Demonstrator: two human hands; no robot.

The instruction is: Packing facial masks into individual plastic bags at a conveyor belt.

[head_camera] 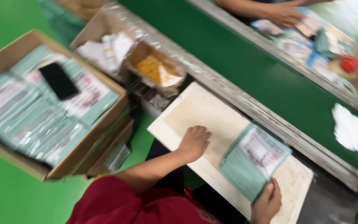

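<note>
Packet: pale green flat pack (253,159) with a printed white and red label, lying tilted on the right half of the board, sticking a bit over the board's near edge

Right hand: right hand (267,202) at the packet's near corner, fingers on its edge. Looks like a light pinch, but the blur means I honestly can't tell if the grip is closed on it or just touching

Left hand: left hand (194,142) resting on the bare left part of the board, fingers curled under, holding nothing, well apart from the packet

Board: cream board (195,110) with brownish staining, sitting slantwise across the person's lap area, far edge right up against the metal rail

Sleeve: red sleeve (117,203) at the bottom of the shot, the left arm coming out of it

Rail: grey metal rail (245,99) running diagonally, with a green belt (262,66) behind it

Box: open cardboard box (83,153) to the left, packed with more green packs in rows, a black phone (59,81) lying on top of them

Second box: another box (104,52) behind that one with white papers, and a crinkly clear bag (156,68) with something yellow in it

Floor: green floor (13,195) under the boxes

Across the belt: another person's hand (284,14) over a messy pile of packs, something small and red (351,64) nearby

On the belt: white crumpled sheet (357,135) at the right edge
</note>
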